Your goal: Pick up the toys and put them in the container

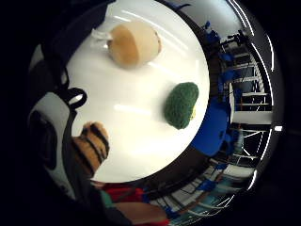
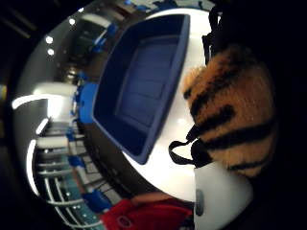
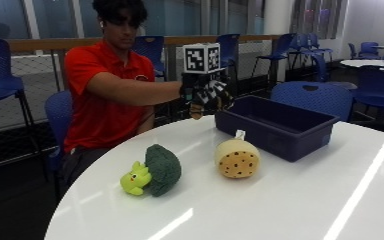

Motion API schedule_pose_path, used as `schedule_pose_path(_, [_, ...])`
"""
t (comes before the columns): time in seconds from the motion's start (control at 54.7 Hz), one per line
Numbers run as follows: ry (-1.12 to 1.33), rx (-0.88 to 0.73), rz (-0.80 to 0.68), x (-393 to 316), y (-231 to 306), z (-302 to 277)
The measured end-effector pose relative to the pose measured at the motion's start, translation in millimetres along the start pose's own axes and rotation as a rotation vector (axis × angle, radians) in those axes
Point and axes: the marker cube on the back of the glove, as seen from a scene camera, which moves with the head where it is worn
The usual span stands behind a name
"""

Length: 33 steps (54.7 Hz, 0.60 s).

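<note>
- Nearest the outside camera, two toys lay on the white table (image 3: 298, 200): a green broccoli plush (image 3: 153, 176) on its side and, just beside it toward the bin, a tan cookie-patterned plush (image 3: 237, 158) standing upright, near the bin's front wall but apart from it.
- Behind them sat the blue container (image 3: 276, 126). The thumb-side palm view showed its ribbed floor bare; no toy was seen in it.
- Farthest back, the gloved right hand (image 3: 206, 95) hung in the air by the container's near corner, its fingers curled round a striped tiger toy (image 2: 233, 113), which was well off the table.
- The step in hand looked like the carry to the bin. Done well, the hand would travel on until the tiger was over the middle of the floor, clear of the rim, and only then let go, low enough that the soft toy did not bounce out.
</note>
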Motion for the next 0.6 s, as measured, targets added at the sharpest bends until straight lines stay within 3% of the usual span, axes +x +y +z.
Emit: schedule_pose_path(0.604, [0.117, -0.053, -0.101, -121.5, -111.4, -69.4])
